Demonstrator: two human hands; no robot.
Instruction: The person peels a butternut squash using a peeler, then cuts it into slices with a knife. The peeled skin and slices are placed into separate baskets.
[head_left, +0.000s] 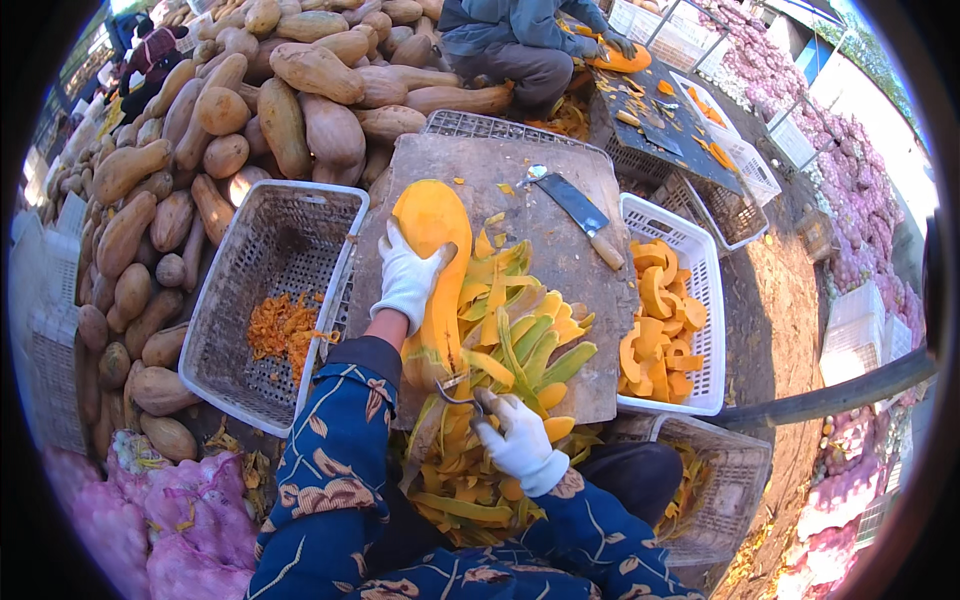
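My left hand (409, 274), in a white glove with worn fingertips, grips a long, mostly peeled pumpkin (442, 225) on a wooden board (480, 161). In my right hand (521, 442), also gloved, is a metal peeler (456, 393), held by the pumpkin's near end, where some skin remains. Green and yellow peelings (525, 337) lie heaped beside the pumpkin and over the board's near edge. A cleaver (574, 202) with a wooden handle rests at the board's far right.
A grey crate (199, 337) at left holds orange pulp; a white crate (709, 300) at right holds pumpkin chunks. Unpeeled pumpkins (285, 127) are piled at left. Another person (502, 45) works beyond the board. A dark pole (825, 394) and a peelings crate (720, 510) are at right.
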